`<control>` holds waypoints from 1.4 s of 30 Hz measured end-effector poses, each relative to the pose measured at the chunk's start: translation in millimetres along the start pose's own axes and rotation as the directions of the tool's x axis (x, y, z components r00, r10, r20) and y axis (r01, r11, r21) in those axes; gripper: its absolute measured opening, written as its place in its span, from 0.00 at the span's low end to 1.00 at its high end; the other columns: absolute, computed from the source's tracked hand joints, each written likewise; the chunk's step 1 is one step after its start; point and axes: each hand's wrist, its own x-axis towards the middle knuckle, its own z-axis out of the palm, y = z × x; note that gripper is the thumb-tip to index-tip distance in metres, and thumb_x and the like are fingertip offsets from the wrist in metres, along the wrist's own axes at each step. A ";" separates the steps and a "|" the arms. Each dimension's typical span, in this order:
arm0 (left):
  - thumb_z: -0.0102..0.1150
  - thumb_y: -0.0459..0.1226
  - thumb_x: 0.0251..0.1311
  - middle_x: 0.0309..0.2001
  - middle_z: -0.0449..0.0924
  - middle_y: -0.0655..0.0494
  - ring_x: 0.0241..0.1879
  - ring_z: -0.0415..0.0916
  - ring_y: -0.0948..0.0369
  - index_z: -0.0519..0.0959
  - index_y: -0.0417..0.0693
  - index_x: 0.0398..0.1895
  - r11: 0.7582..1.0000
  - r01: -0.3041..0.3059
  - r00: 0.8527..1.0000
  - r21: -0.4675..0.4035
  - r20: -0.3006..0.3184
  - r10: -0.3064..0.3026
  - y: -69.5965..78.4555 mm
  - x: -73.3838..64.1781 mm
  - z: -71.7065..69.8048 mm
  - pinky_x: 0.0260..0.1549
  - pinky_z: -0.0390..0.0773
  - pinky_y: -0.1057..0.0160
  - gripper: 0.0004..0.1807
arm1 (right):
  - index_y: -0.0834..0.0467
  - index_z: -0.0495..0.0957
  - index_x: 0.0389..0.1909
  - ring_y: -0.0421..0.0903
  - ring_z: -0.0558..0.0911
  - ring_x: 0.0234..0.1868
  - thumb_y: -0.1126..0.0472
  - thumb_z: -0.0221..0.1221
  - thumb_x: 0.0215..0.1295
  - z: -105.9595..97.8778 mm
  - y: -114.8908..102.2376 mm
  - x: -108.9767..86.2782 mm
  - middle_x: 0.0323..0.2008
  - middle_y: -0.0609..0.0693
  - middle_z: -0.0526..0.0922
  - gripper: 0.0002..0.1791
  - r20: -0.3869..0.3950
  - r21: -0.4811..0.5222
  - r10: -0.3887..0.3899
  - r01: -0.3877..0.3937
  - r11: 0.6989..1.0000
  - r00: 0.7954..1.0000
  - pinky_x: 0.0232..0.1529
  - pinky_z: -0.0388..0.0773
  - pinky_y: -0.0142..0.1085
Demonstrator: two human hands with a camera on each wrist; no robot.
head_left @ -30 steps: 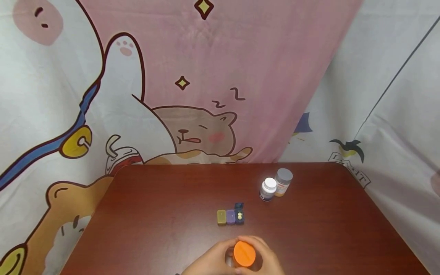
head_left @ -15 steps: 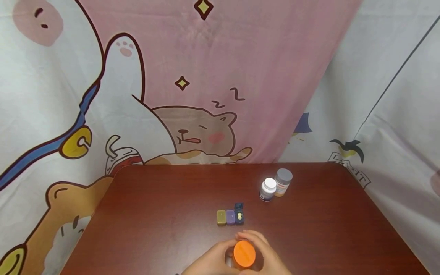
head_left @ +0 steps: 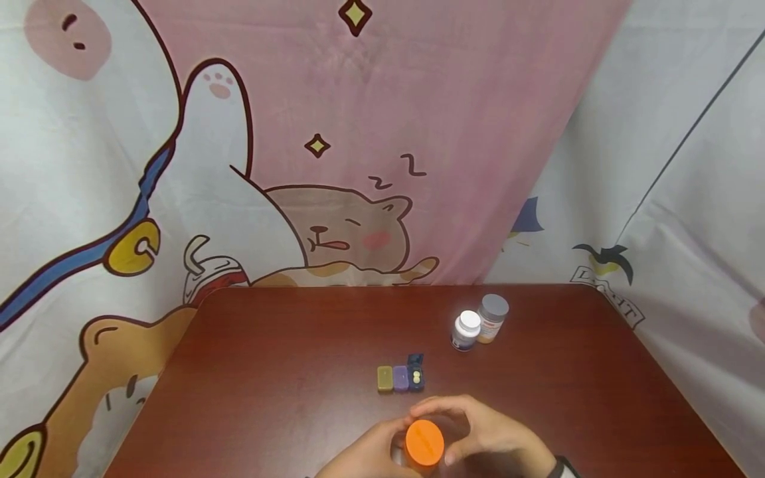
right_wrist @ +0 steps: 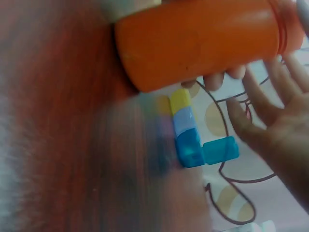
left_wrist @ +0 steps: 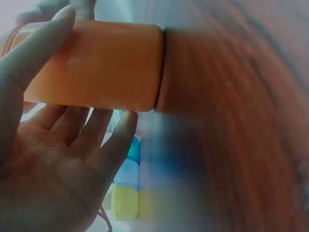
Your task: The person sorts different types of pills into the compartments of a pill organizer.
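Observation:
An orange pill bottle (head_left: 425, 443) stands upright on the table at the near middle, its orange cap uppermost. My left hand (head_left: 372, 455) holds its side, thumb and fingers wrapped round the body (left_wrist: 106, 67) in the left wrist view. Around the cap (right_wrist: 289, 29) my right hand (head_left: 493, 428) is spread loosely, with a gap between thumb and forefinger. Just beyond the hands lies a small pill organizer (head_left: 400, 378) with yellow, purple and dark blue compartments. The dark blue one (right_wrist: 189, 149) has its lid raised, and pale tablets (head_left: 416, 377) show inside.
At the back right of the reddish-brown table (head_left: 269, 352) stand a white bottle (head_left: 466, 330) and a grey-lidded jar (head_left: 493, 317), side by side. A cartoon-printed curtain (head_left: 382, 133) hangs behind the table and along both sides.
My right hand has loosened from the bottle's cap and drawn back to the right, its thumb moving off. The left hand and the bottle have stayed in place.

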 end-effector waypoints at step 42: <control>0.79 0.34 0.50 0.46 0.85 0.69 0.43 0.81 0.66 0.82 0.59 0.58 1.000 0.004 1.000 0.030 -0.020 -0.003 0.9 0.4 1.2 0.52 0.80 0.62 0.29 | 0.58 0.72 0.67 0.48 0.71 0.68 0.65 0.68 0.67 35.5 -2.1 -5.0 0.69 0.57 0.73 0.29 -0.200 0.070 0.135 -0.124 0.990 0.970 0.67 0.69 0.39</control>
